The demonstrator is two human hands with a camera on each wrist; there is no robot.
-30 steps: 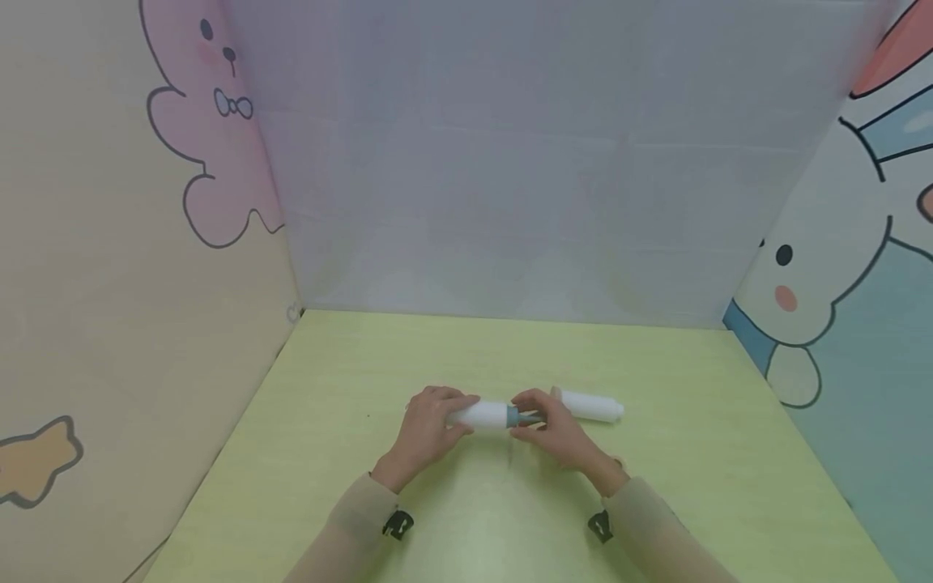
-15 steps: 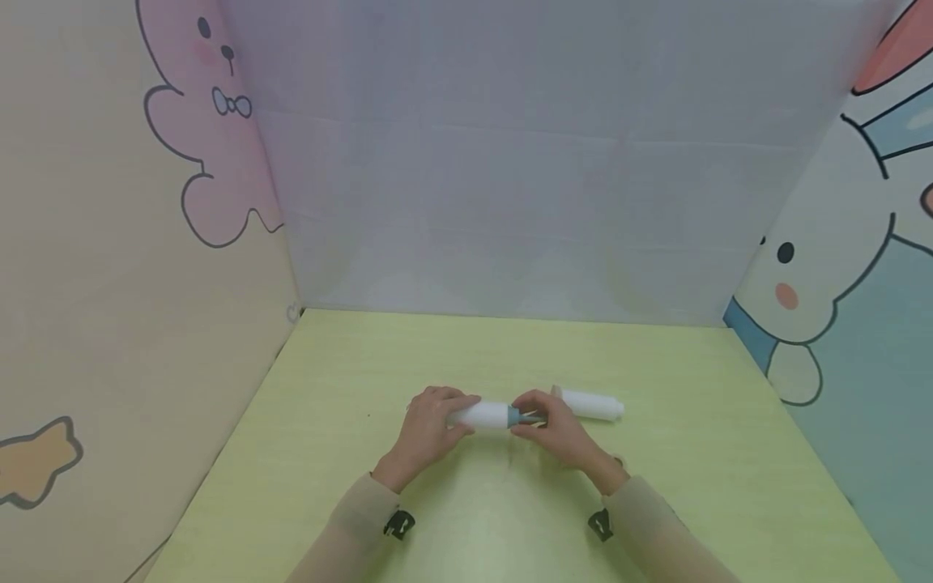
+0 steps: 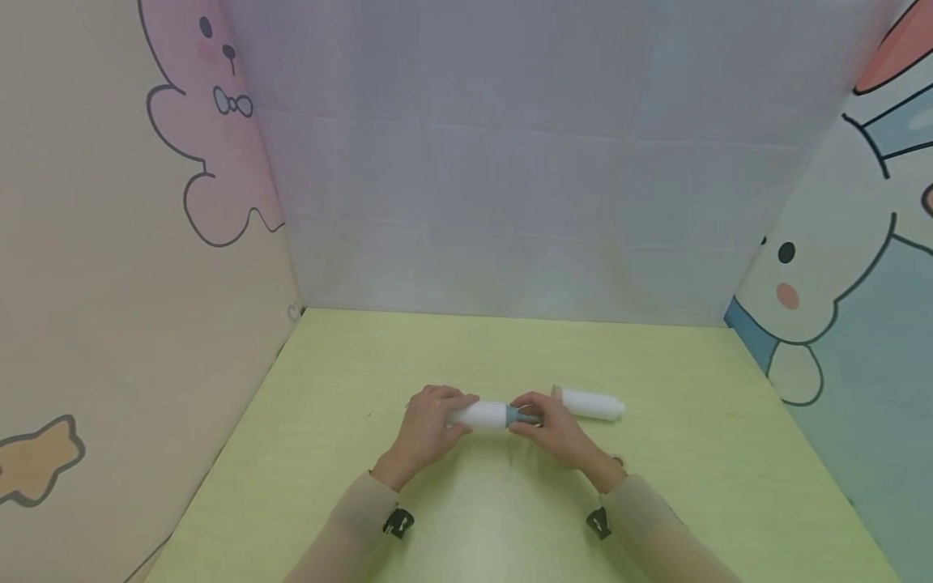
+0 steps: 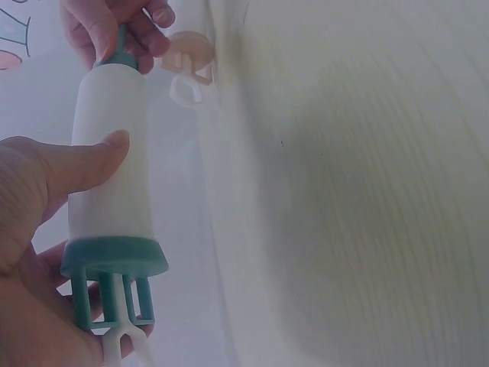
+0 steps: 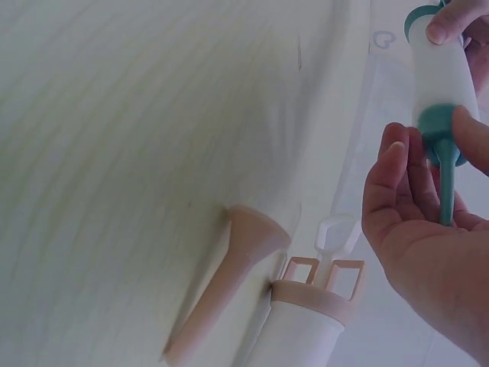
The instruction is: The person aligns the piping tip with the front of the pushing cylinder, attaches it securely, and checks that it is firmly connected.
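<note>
Centrally, two white tubes: left hand (image 3: 426,427) grips the teal-capped tube (image 3: 487,415) above the green table (image 3: 328,421), right hand (image 3: 555,431) pinches its teal tip (image 5: 445,172); one pink-capped tube (image 3: 592,404) lies just beyond.

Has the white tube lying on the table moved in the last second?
No. The white tube lies at the same spot on the green table, just beyond the right hand.

We see our left hand (image 4: 30,229) gripping a white tube (image 4: 111,153), thumb laid across its side, just above its teal collar (image 4: 114,256). At the far end our right hand (image 4: 114,27) pinches the tube's teal tip, with a pale pink piece (image 4: 187,53) just beside it on the green table (image 4: 359,191).
</note>
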